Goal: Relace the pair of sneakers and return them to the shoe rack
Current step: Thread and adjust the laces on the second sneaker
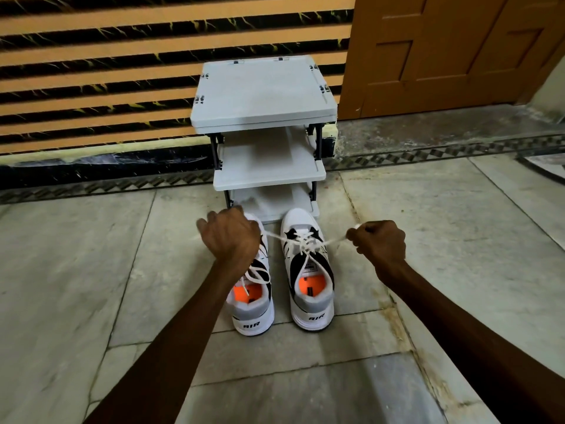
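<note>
Two white-and-black sneakers with orange insoles stand side by side on the floor, toes toward the rack. The left sneaker [255, 313] has its lace loosely tied. The right sneaker [308, 270] has a white lace [305, 241] stretched taut sideways across its tongue. My left hand [230, 232] is shut on the lace's left end, above the left sneaker's toe. My right hand [379, 241] is shut on the lace's right end, to the right of the shoe. A grey three-shelf shoe rack [266, 93] stands just behind the sneakers with nothing on its shelves.
The rack stands against a wall [91, 71] striped orange and black. A wooden door [452, 50] is at the back right, with a raised stone threshold [443, 130] before it. Marble floor tiles [76, 270] spread on both sides of the shoes.
</note>
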A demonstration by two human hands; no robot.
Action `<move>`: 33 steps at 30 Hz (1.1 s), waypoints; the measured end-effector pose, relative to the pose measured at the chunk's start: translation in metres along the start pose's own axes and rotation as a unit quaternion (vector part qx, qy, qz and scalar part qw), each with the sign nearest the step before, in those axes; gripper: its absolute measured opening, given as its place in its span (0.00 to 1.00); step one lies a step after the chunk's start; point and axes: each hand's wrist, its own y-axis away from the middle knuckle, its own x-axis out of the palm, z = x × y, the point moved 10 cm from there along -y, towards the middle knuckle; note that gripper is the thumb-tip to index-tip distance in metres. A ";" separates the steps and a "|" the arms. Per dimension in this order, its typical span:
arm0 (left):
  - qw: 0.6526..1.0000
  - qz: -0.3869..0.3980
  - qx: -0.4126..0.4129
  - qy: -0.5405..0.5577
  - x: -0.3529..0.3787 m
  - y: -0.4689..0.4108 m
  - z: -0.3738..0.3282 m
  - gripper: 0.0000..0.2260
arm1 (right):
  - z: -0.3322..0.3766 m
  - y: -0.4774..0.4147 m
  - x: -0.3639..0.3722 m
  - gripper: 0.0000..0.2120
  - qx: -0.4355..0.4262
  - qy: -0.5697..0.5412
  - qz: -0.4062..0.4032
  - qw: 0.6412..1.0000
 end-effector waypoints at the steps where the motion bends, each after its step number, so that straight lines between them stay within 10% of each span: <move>1: 0.997 0.002 0.020 -0.074 0.003 -0.001 0.001 0.14 | -0.007 -0.002 -0.004 0.09 0.008 0.033 -0.004 0.999; 9: 0.981 0.081 0.151 -0.088 0.053 0.015 -0.029 0.12 | -0.019 -0.007 0.017 0.19 -0.022 0.318 0.046 0.947; 15: 0.949 0.234 0.202 0.061 0.085 0.036 -0.074 0.08 | 0.028 0.016 0.075 0.12 -0.192 0.235 0.169 0.938; 33: 0.971 0.097 0.215 -0.039 0.072 0.042 -0.076 0.07 | 0.018 0.018 0.077 0.10 -0.197 0.282 0.153 0.926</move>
